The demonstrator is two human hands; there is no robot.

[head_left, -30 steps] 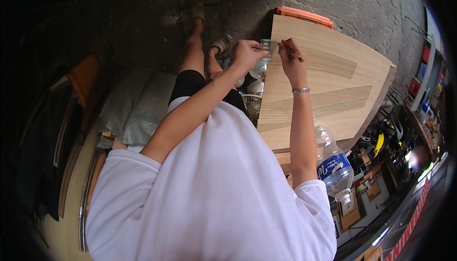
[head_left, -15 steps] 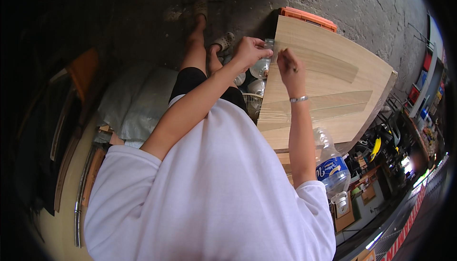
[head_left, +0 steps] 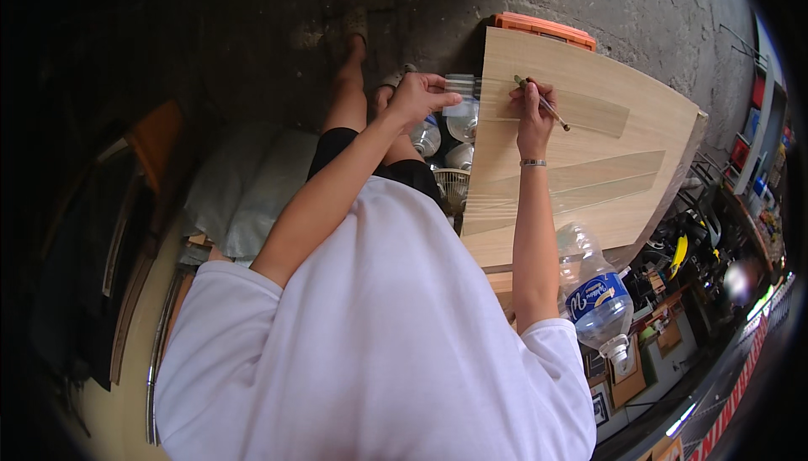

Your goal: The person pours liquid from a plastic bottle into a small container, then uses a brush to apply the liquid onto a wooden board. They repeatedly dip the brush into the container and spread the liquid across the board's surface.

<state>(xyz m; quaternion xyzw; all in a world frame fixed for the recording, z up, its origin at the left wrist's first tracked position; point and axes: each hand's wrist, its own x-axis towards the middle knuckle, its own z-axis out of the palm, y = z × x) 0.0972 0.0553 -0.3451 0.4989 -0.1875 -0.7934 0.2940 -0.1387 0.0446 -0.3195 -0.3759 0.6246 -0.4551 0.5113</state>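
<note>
My left hand (head_left: 418, 100) pinches a small clear rectangular piece (head_left: 459, 93), which looks like glass, just off the left edge of a pale wooden board (head_left: 539, 154). Over the board, my right hand (head_left: 534, 110) grips a slim pen-shaped tool (head_left: 551, 111). One end of the tool is greenish, the other dark and pointing right. Near that hand, a long see-through strip (head_left: 602, 114) lies flat on the wood. More clear strips (head_left: 589, 183) rest on the board closer to me.
A large clear plastic bottle (head_left: 599, 301) with a blue label lies beside my right forearm. Below the board's left edge are more clear bottles (head_left: 427, 135) and a fan-like grille (head_left: 452, 185). An orange case (head_left: 547, 30) shows at the far edge. Grey sheeting (head_left: 240, 188) lies at left.
My left hand has drawn leftward with the clear piece, away from the board's edge. My right hand has shifted right and turned, so the pen-shaped tool now shows plainly.
</note>
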